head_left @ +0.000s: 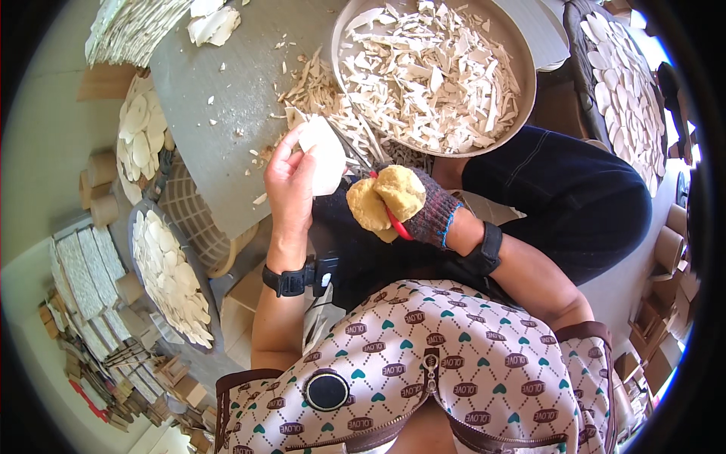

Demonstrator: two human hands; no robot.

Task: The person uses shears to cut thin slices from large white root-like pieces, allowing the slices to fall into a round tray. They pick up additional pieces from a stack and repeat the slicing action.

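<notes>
My left hand (290,175) is bare and pinches a thin, flat, cream-white oval piece (327,163) between thumb and fingers. My right hand (432,204), in a dark knitted glove with blue edging, is closed round a pair of scissors with red handles wrapped in yellow foam padding (398,191). The metal scissor blades (355,149) point up and left, close beside the white piece; whether they touch it I cannot tell. Just beyond them lies a heap of cut pale strips (321,87), next to a large round pan (532,91) full of similar strips and shards.
A grey board (198,113) with crumbs lies ahead on the left. Trays of pale oval pieces stand at left (170,276) and far right (616,91). A plastic basket (185,198) sits under the board's edge. Stacked white bundles (87,265) line the left wall.
</notes>
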